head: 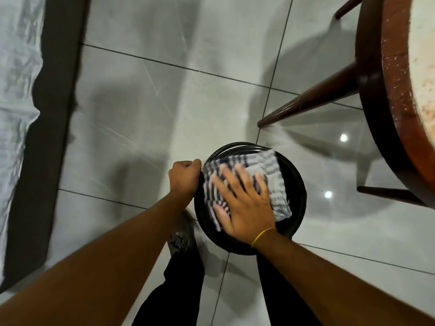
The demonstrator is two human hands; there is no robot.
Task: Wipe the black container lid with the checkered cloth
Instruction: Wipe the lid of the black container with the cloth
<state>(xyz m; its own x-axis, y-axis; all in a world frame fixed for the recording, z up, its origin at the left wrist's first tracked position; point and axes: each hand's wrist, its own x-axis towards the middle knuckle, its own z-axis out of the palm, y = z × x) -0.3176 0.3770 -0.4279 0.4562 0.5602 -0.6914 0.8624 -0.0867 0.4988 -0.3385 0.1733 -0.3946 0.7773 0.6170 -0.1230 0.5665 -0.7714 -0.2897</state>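
Right hand (243, 203) flat on checkered cloth (270, 170); left hand (184, 176) grips lid (295, 184).

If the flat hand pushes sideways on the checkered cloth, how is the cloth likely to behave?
The checkered cloth looks soft and folded, so it would probably bunch rather than slide stiffly. The right hand presses it flat with spread fingers, which likely keeps it moving with the palm. The black lid looks smooth, so little drag; the left hand grips the rim, probably steadying it.

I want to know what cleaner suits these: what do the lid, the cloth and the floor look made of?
Black container lid: probably plastic, smooth with a dull sheen. Checkered cloth: soft woven fabric, likely cotton; it folds and creases. Floor: glossy grey tiles, ceramic or stone-look, with grout lines and lamp reflections.
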